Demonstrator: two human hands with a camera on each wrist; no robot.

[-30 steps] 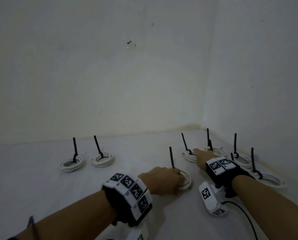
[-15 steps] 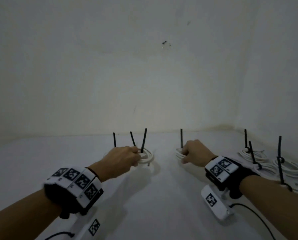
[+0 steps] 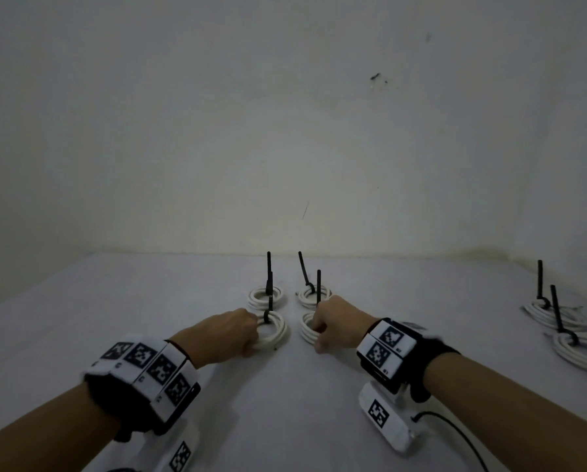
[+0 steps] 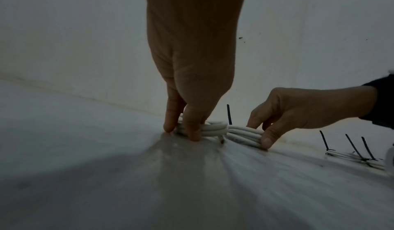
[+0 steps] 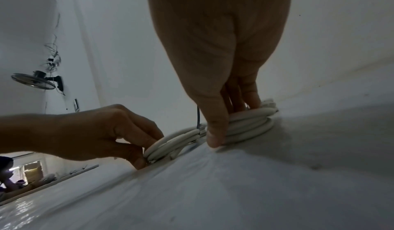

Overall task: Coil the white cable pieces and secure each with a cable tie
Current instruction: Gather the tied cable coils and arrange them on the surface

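Head view: your left hand (image 3: pixel 229 332) pinches one tied white coil (image 3: pixel 274 330) on the table (image 3: pixel 115 301); your right hand (image 3: pixel 336 321) pinches another coil (image 3: pixel 307 328) beside it. Wristband markers are unreadable.

6 white coils (image 3: pixel 267 297), 6 blk ties (image 3: pixel 268 272), 2 hands (image 3: pixel 229 332).

white cable coils (image 3: pixel 274 330), black ties (image 3: pixel 268 272) — black-and-white checkered wristbands (image 3: pixel 149 364)

Wall fan (image 5: pixel 35 81) — mounted far left; white table (image 3: pixel 149 301), wall (image 3: pixel 217 131).
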